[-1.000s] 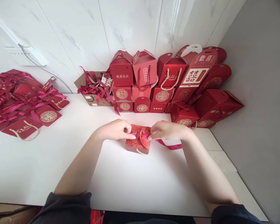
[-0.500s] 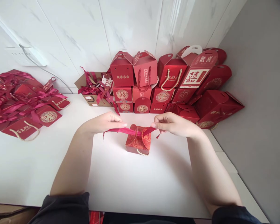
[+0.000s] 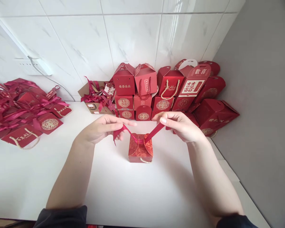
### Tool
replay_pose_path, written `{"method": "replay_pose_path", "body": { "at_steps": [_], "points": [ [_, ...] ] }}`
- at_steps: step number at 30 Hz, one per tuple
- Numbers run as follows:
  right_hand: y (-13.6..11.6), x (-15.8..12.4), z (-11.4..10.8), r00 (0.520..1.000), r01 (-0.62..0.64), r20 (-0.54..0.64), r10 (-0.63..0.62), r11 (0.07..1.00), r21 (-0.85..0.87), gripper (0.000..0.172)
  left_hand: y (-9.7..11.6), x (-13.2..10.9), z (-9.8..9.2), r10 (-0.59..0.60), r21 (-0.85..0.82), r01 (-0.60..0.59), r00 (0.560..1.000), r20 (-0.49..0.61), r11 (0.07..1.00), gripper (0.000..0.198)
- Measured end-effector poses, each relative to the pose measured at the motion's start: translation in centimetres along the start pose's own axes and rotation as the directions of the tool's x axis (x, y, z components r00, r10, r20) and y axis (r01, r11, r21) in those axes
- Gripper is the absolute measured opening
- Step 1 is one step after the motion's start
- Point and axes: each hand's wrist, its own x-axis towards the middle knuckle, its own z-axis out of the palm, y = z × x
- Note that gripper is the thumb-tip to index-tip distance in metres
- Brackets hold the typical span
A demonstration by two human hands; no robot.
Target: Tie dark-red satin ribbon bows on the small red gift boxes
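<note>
A small red patterned gift box (image 3: 141, 150) stands on the white tabletop between my hands, its rounded flaps meeting at the top. A crimson ribbon (image 3: 153, 133) passes through the flaps, and its two ends rise up and apart. My left hand (image 3: 104, 128) holds the left end with the index finger stretched out; a short tail hangs under the fingers. Between thumb and fingers, my right hand (image 3: 180, 125) pinches the right end, pulled fairly taut. A twisted cream cord handle (image 3: 146, 161) lies against the box's near side.
Stacked red gift boxes (image 3: 123, 84) line the tiled wall at the back. Beside them stands a cardboard box (image 3: 95, 108) of ribbons and tags. Ribbon-tied boxes (image 3: 48, 122) are heaped at the left. A grey panel (image 3: 258, 104) bounds the right side.
Both ribbon ends have been lifted higher above the box. My left hand's fingers have spread, with the ribbon now running between them. The camera view has tilted up slightly.
</note>
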Motion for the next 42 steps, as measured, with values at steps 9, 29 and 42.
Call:
{"method": "replay_pose_path", "body": {
  "at_steps": [9,29,42],
  "points": [
    [-2.4,1.2,1.2,0.980,0.200,-0.029,-0.198,0.961,0.191,0.032,3.0,-0.2,2.6,0.304,-0.004,-0.310,0.934,-0.186,0.951,0.029],
    [-2.8,0.8,5.0,0.897,0.432,-0.207,-0.391,0.875,0.217,0.006,2.8,3.7,8.0,0.441,-0.310,-0.594,0.782,-0.441,0.743,0.012],
    [-2.4,1.0,5.5,0.860,0.488,-0.278,-0.427,0.847,0.210,0.006,2.7,4.1,8.2,0.358,-0.360,-0.583,0.772,-0.525,0.728,0.011]
  ]
}}
